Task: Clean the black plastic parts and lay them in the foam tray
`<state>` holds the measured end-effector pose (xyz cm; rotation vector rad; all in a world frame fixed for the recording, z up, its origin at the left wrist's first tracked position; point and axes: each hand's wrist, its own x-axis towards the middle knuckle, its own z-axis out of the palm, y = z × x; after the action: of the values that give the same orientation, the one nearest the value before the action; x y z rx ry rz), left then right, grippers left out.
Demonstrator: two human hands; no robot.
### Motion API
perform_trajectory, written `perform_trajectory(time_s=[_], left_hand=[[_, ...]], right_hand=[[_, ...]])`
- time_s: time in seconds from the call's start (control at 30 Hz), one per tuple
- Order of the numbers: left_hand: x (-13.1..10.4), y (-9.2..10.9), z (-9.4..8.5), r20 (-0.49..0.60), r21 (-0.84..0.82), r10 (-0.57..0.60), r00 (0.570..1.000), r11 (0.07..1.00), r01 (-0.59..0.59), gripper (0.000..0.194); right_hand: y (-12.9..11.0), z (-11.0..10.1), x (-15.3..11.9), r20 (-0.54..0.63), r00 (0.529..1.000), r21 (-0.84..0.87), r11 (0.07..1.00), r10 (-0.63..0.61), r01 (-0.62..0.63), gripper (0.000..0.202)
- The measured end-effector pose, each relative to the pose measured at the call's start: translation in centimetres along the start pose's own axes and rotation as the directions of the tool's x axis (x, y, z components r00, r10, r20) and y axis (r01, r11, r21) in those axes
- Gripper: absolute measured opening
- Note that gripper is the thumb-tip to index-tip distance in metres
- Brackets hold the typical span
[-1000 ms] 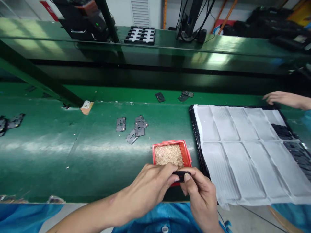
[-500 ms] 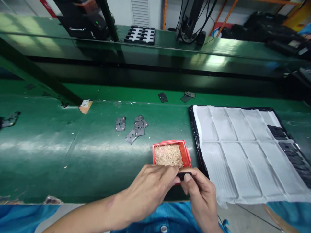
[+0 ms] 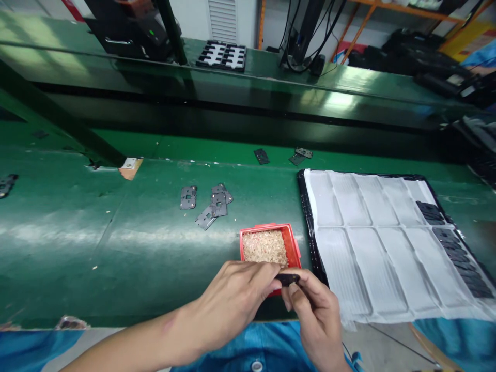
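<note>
Between my two hands is a small black plastic plate (image 3: pixel 287 279), seen nearly edge-on above the near rim of a red bin (image 3: pixel 293 248). My left hand (image 3: pixel 244 287) grips its left end, the back of the hand covering most of those fingers. On the other end, my right hand (image 3: pixel 315 310) pinches it between thumb and fingers. Small pale beige pieces (image 3: pixel 265 247) fill the bin. Left of the bin, several flat black plates with cut-outs (image 3: pixel 219 204) overlap in a loose pile, and a single plate (image 3: pixel 188 197) lies beside them.
To the right, a black tray (image 3: pixel 310 227) lined with white sheet (image 3: pixel 344 248) carries several black plates (image 3: pixel 459 258) along its right side. More plates (image 3: pixel 261 156) lie farther back. A green post (image 3: pixel 77 124) slants down at left; a raised ledge (image 3: pixel 248 88) runs behind.
My view has shifted slightly, so the bench items sit a little differently in frame. Both hands keep hold of the black plate over the bin; my right thumb has shifted slightly on it.
</note>
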<state>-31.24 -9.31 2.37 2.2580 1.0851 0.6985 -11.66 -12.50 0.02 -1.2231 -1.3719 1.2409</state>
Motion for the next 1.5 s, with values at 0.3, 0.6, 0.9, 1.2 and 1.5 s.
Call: perform_trajectory(time_s=[0.3, 0.6, 0.9, 1.2, 1.5], left_hand=[[-0.1, -0.8, -2.0, 0.088, -0.077, -0.188, 0.978, 0.978, 0.195, 0.021], [0.1, -2.5, -5.5, 0.172, -0.412, -0.34, 0.925, 0.828, 0.381, 0.019], [-0.6, -1.4, -5.4, 0.184, -0.518, -0.354, 0.917, 0.758, 0.396, 0.015], [-1.5, 0.1, -3.5, 0.231, -0.508, -0.351, 0.907, 0.752, 0.42, 0.027], [-1.9, 1.0, -4.0, 0.261, -0.47, -0.339, 0.904, 0.773, 0.426, 0.028]], right_hand=[[-1.6, -1.0, 1.6, 0.064, 0.979, -0.319, 0.925, -0.195, 0.206, 0.045], [-1.4, -1.5, 3.9, 0.251, 0.896, -0.633, 0.638, -0.367, 0.439, 0.038], [-2.3, 1.3, 4.1, 0.119, 0.989, -0.214, 0.971, -0.084, 0.108, 0.021], [-2.1, 1.8, 2.9, -0.085, 0.996, -0.036, 0.999, -0.024, 0.021, 0.009], [-1.9, 1.6, 2.7, -0.061, 0.997, 0.107, 0.992, -0.054, 0.061, 0.013]])
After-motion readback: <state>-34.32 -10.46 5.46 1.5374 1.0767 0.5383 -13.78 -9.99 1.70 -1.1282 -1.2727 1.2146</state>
